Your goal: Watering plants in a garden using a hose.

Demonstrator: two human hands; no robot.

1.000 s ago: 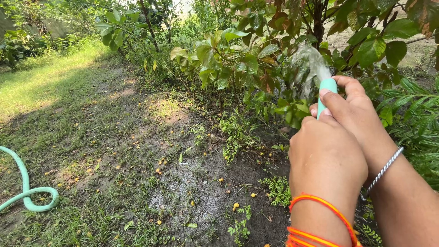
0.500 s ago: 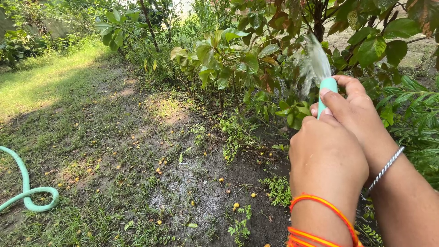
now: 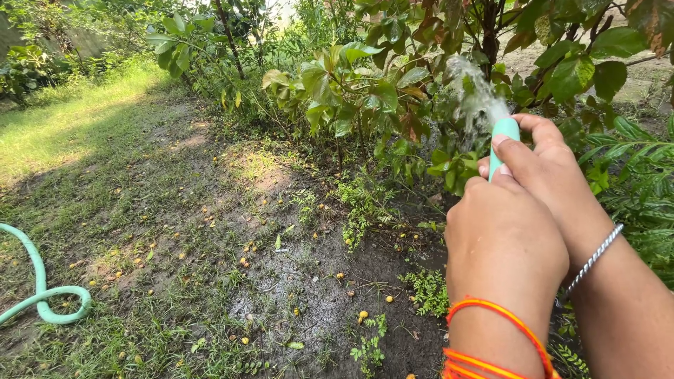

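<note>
Both hands grip the end of a mint-green hose point(image 3: 503, 137) at the right. My left hand point(image 3: 502, 245), with orange threads on its wrist, wraps the hose lower down. Higher up, my right hand point(image 3: 551, 175), with a silver bracelet, pinches the nozzle end with its thumb over the opening. Water point(image 3: 472, 91) sprays up and left from the tip into a leafy shrub point(image 3: 365, 84). Most of the hose near the hands is hidden behind them.
A loop of the same green hose point(image 3: 43, 298) lies on the grass at the far left. Wet dark soil point(image 3: 330, 295) with small yellow fallen fruits spreads in the middle. Low weeds and fern-like plants point(image 3: 639, 189) crowd the right; sunlit lawn point(image 3: 63, 119) stretches away top left.
The hands stay almost still. The water spray shifts shape, from a narrow fan half a second ago to a wider burst leaning left.
</note>
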